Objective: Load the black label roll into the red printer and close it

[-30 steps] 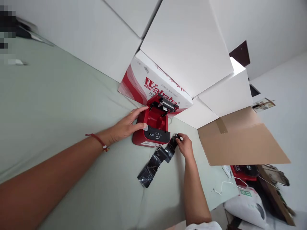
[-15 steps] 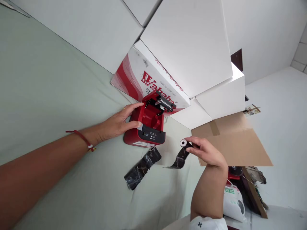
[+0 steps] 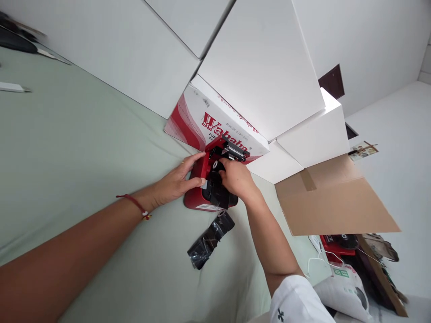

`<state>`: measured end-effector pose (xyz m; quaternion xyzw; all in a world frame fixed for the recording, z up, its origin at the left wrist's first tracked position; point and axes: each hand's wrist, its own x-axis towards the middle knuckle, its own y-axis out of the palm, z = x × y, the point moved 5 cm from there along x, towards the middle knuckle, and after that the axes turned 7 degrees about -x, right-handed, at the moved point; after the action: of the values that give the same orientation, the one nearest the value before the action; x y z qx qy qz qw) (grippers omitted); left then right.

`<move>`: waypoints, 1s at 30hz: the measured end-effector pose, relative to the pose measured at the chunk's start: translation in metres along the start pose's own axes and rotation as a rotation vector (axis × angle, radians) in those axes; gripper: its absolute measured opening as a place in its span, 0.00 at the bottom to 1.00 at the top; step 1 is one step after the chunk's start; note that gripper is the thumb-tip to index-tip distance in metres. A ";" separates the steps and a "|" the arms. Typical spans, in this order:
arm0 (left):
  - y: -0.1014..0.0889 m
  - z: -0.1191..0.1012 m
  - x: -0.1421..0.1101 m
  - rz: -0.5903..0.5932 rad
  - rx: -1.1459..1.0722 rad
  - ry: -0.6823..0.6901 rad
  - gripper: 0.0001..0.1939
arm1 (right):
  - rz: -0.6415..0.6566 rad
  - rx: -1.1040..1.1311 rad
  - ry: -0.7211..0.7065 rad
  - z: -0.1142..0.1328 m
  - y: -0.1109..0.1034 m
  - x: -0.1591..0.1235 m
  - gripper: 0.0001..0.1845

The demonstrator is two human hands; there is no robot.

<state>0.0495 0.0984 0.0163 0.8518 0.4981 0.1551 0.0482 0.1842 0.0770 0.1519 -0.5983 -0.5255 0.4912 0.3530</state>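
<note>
A red label printer (image 3: 192,198) stands on the pale green cloth with its lid raised. My left hand (image 3: 173,183) grips its left side, thumb on the grey corner tab and fingers on the upper edge. Inside the printer's open bay, my right hand (image 3: 238,177) holds a black paper roll (image 3: 218,190) whose white core end shows; its loose strip drapes over the front panel. My fingers partly cover the roll. Just below the printer lies a second black roll (image 3: 211,237), partly unrolled and shiny.
Behind the printer is a white and red Wahaha carton (image 3: 188,112), with white boxes (image 3: 259,67) stacked above. An open cardboard box (image 3: 340,197) stands at right. A pointed tool with a dark handle (image 3: 20,42) and a white pencil-like item (image 3: 13,87) lie far left.
My right hand has moved left, bringing the black roll from beside the printer into its open bay. My left hand keeps its hold. The view has shifted slightly.
</note>
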 end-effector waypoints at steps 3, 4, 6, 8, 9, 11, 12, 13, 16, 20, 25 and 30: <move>0.001 -0.004 0.000 0.011 0.008 0.006 0.44 | -0.004 0.012 -0.016 0.007 0.004 0.010 0.23; 0.001 -0.004 -0.001 0.014 0.008 0.013 0.44 | -0.008 0.020 -0.026 0.009 0.005 0.012 0.23; 0.000 -0.006 -0.001 0.015 0.008 0.022 0.43 | -0.021 0.045 -0.040 0.010 0.007 0.016 0.22; 0.001 -0.007 -0.002 0.019 0.006 0.027 0.43 | -0.048 0.080 -0.045 0.007 0.008 0.014 0.24; 0.001 -0.007 -0.002 0.026 0.002 0.027 0.42 | -0.065 0.096 -0.039 0.004 0.008 0.010 0.25; 0.002 -0.008 -0.003 0.040 -0.007 0.023 0.42 | -0.145 0.158 -0.015 -0.006 0.011 -0.008 0.24; 0.002 -0.009 -0.003 0.043 -0.011 0.017 0.43 | -0.221 0.211 0.003 -0.011 0.012 -0.021 0.21; 0.003 -0.010 -0.003 0.046 -0.013 0.009 0.43 | -0.322 0.279 0.021 -0.016 0.015 -0.036 0.19; 0.004 -0.013 -0.004 0.049 -0.024 -0.012 0.44 | -0.678 0.443 0.016 -0.019 0.034 -0.087 0.17; 0.005 -0.019 -0.006 0.066 -0.060 -0.044 0.42 | -0.857 0.360 -0.111 0.005 0.081 -0.124 0.21; 0.004 -0.035 -0.005 0.015 0.039 -0.065 0.43 | -0.980 0.384 -0.124 0.016 0.113 -0.125 0.40; 0.002 -0.067 0.020 -0.148 0.171 0.047 0.36 | -0.994 0.423 -0.157 0.016 0.118 -0.121 0.43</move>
<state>0.0393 0.1097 0.0851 0.8097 0.5722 0.1282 -0.0250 0.2061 -0.0660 0.0625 -0.1552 -0.6593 0.4035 0.6151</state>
